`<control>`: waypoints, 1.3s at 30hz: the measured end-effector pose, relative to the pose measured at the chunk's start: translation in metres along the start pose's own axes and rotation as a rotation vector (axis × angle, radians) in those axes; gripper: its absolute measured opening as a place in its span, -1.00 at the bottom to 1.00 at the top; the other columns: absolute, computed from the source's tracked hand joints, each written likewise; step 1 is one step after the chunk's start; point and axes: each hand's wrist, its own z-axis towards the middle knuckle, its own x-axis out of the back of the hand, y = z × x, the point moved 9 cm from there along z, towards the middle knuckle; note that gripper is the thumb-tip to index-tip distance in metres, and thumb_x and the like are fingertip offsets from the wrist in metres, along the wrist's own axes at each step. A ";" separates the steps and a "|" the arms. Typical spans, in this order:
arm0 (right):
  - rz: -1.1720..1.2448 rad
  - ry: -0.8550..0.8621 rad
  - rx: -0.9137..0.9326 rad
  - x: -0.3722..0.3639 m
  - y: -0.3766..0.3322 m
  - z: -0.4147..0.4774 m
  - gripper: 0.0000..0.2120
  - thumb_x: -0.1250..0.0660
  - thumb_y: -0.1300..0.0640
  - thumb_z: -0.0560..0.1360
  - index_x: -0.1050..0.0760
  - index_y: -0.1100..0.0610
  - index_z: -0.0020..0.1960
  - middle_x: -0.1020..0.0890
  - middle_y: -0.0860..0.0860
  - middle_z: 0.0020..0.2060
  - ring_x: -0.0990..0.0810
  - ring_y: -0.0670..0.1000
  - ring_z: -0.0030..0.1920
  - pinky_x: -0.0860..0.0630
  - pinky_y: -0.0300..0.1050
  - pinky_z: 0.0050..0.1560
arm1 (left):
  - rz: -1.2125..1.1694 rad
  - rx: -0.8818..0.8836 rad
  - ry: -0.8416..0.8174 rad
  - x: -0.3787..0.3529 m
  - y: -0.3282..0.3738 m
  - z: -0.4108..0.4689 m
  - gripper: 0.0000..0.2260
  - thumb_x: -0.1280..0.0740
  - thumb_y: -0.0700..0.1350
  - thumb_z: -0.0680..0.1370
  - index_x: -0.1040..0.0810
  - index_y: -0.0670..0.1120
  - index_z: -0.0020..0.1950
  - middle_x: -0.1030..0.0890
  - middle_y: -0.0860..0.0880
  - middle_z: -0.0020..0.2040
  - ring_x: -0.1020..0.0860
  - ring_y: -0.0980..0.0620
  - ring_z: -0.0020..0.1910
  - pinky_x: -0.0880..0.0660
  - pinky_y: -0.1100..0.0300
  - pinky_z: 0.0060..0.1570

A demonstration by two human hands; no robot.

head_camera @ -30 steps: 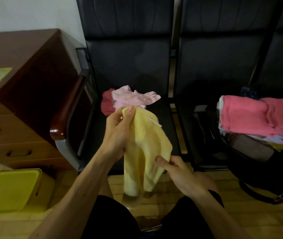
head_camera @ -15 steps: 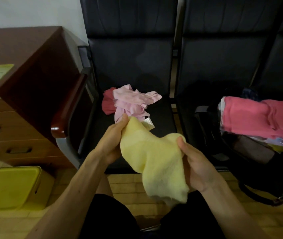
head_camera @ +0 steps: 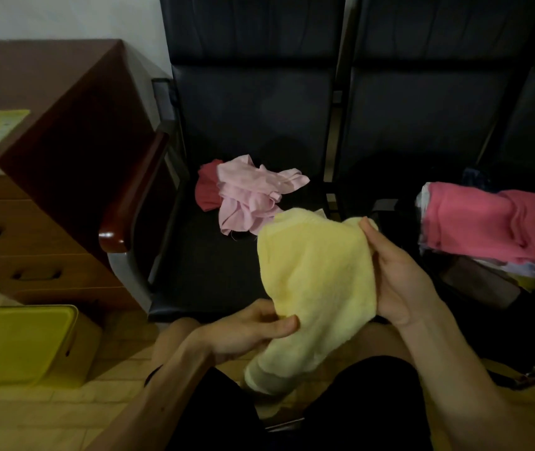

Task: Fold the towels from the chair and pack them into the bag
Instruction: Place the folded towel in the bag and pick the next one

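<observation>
The yellow towel (head_camera: 318, 275) hangs between the two hands, over the person's lap and just in front of the chair seat (head_camera: 207, 271). The left hand (head_camera: 246, 330) pinches its lower left edge, thumb laid on top of the cloth and the other fingers curled beneath. The right hand (head_camera: 399, 281) holds the right edge, palm turned toward the cloth and thumb pressed at the upper right corner. Its other fingers are hidden behind the towel, so I cannot tell how they lie. The top edge curves loosely between the two upper corners, and the lower end droops in a thick fold between the knees.

Farther back on the seat, a crumpled pale pink towel (head_camera: 253, 193) partly covers a dark red towel (head_camera: 205, 190) on its left. Black padding shows from that pile to the seat's front edge and across its left half. A wooden armrest (head_camera: 132, 193) bounds the seat on the left, with a brown drawer cabinet (head_camera: 48, 177) beyond it and a yellow box (head_camera: 15, 346) on the floor below.

On the right, a folded coral towel (head_camera: 500, 222) tops a stack in the black bag (head_camera: 487, 336), whose near edge lies close to the right hand with a dark gap between. Whether the bag rests on the second chair (head_camera: 422, 125) or on the floor I cannot tell.
</observation>
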 end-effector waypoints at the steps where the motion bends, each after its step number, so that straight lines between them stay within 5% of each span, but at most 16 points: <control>1: 0.005 0.002 -0.011 0.003 0.000 0.001 -0.66 -0.22 -0.04 0.46 -0.72 0.06 -0.24 -0.72 0.05 -0.12 -0.72 0.00 -0.09 -0.65 -0.09 -0.15 | 0.001 -0.002 0.009 0.003 0.000 0.000 -0.41 -0.46 0.25 0.39 -0.50 0.02 0.34 -0.62 0.07 0.28 -0.55 0.03 0.30 -0.51 0.13 0.25; 4: -0.033 -0.018 -0.058 0.003 0.002 -0.002 -0.76 -0.45 -0.06 0.32 -0.74 0.09 -0.17 -0.72 0.09 -0.08 -0.72 0.04 -0.07 -0.65 -0.07 -0.16 | -0.099 0.013 0.076 0.014 0.002 -0.005 -0.38 -0.47 0.12 0.36 -0.34 0.09 0.36 -0.65 0.15 0.18 -0.62 0.16 0.16 -0.55 0.30 0.06; 6: -0.070 -0.045 -0.107 0.008 0.006 -0.004 -0.53 -0.66 -0.06 0.14 -0.72 0.14 -0.03 -0.70 0.13 0.00 -0.71 0.09 -0.01 -0.65 -0.03 -0.12 | -0.112 -0.004 0.121 0.023 0.001 -0.004 -0.41 -0.43 -0.04 0.47 -0.26 0.08 0.44 -0.58 0.15 0.16 -0.63 0.22 0.06 -0.56 0.36 -0.06; 8: -0.107 -0.034 -0.118 0.015 0.007 -0.004 -0.38 -0.71 -0.09 0.05 -0.71 0.17 0.02 -0.69 0.16 0.03 -0.70 0.11 0.02 -0.65 0.00 -0.09 | -0.172 -0.029 0.172 0.027 0.009 -0.007 -0.64 -0.28 -0.26 0.59 -0.35 0.11 0.27 -0.57 0.21 0.07 -0.61 0.38 -0.07 -0.51 0.47 -0.17; 10: -0.119 -0.029 -0.086 0.014 0.001 -0.003 -0.51 -0.66 -0.09 0.16 -0.71 0.16 -0.02 -0.69 0.14 -0.01 -0.70 0.09 0.01 -0.64 -0.02 -0.09 | -0.046 -0.017 0.192 0.024 0.013 -0.008 -0.72 -0.17 -0.31 0.65 -0.40 0.10 0.11 -0.68 0.24 -0.08 -0.61 0.41 -0.12 -0.49 0.50 -0.19; 12: -0.084 0.036 -0.021 0.015 -0.010 -0.001 -0.73 -0.42 -0.06 0.40 -0.73 0.12 -0.12 -0.71 0.10 -0.09 -0.71 0.04 -0.06 -0.64 -0.08 -0.15 | -0.036 -0.049 0.232 0.025 0.016 -0.013 -0.80 -0.12 -0.20 0.69 -0.52 -0.07 0.16 -0.71 0.16 0.00 -0.65 0.20 0.04 -0.53 0.39 -0.04; 15: -0.019 0.131 0.015 0.025 -0.018 0.005 -0.62 -0.19 -0.04 0.57 -0.72 0.15 -0.02 -0.72 0.09 -0.07 -0.72 0.02 -0.07 -0.64 -0.10 -0.18 | -0.068 -0.067 0.240 0.024 0.011 -0.014 -0.65 -0.11 -0.03 0.68 -0.57 -0.21 0.22 -0.68 -0.07 0.14 -0.63 -0.07 0.16 -0.57 0.14 0.10; 22: 0.049 0.297 0.082 0.047 -0.026 0.008 -0.67 -0.16 0.01 0.65 -0.51 0.16 0.29 -0.72 0.10 -0.02 -0.72 0.03 -0.06 -0.65 -0.08 -0.21 | -0.168 -0.094 0.183 0.016 0.015 -0.009 -0.74 -0.20 -0.12 0.62 -0.66 -0.05 0.16 -0.68 -0.07 0.13 -0.65 -0.04 0.11 -0.60 0.17 0.00; 25: 0.109 0.375 0.082 0.059 -0.023 0.010 -0.66 -0.17 0.05 0.66 -0.50 0.21 0.31 -0.71 0.14 0.01 -0.72 0.05 -0.05 -0.65 -0.06 -0.22 | -0.180 -0.193 0.048 0.000 0.036 -0.007 -0.63 -0.24 -0.34 0.54 -0.60 -0.07 0.28 -0.62 -0.16 0.22 -0.60 -0.13 0.20 -0.59 0.05 0.11; 29: 0.169 0.440 0.071 0.074 -0.007 0.014 -0.63 -0.17 0.01 0.65 -0.50 0.18 0.34 -0.67 0.18 0.13 -0.69 0.10 0.07 -0.67 0.02 -0.07 | -0.189 -0.311 -0.031 -0.014 0.062 -0.005 -0.57 -0.43 -0.30 0.48 -0.52 -0.14 0.35 -0.58 -0.23 0.20 -0.59 -0.18 0.18 -0.54 -0.07 0.22; 35: 0.181 0.263 -0.135 0.056 0.067 0.007 -0.29 -0.20 -0.37 0.48 -0.49 0.16 0.37 -0.59 0.23 0.25 -0.60 0.24 0.22 -0.52 0.19 0.19 | -0.361 -0.418 -0.057 -0.008 0.082 -0.008 -0.39 -0.49 -0.40 0.39 -0.54 0.04 0.36 -0.62 -0.17 0.24 -0.59 -0.20 0.24 -0.56 -0.15 0.17; 37: 0.208 0.026 -0.285 0.035 0.107 -0.007 -0.11 -0.28 -0.41 0.42 -0.31 0.22 0.50 -0.37 0.28 0.44 -0.36 0.31 0.43 -0.20 0.32 0.47 | -0.384 -0.417 0.011 0.004 0.083 -0.011 -0.32 -0.50 -0.44 0.33 -0.57 0.15 0.32 -0.60 -0.15 0.28 -0.56 -0.24 0.28 -0.59 -0.16 0.10; 39: 0.181 -0.085 -0.280 0.031 0.117 -0.011 -0.12 -0.34 -0.30 0.47 -0.18 0.23 0.55 -0.24 0.27 0.52 -0.21 0.29 0.51 -0.02 0.29 0.53 | -0.397 -0.383 0.103 0.017 0.080 -0.013 -0.27 -0.45 -0.48 0.32 -0.56 0.21 0.29 -0.63 -0.08 0.25 -0.58 -0.21 0.27 -0.63 -0.07 0.00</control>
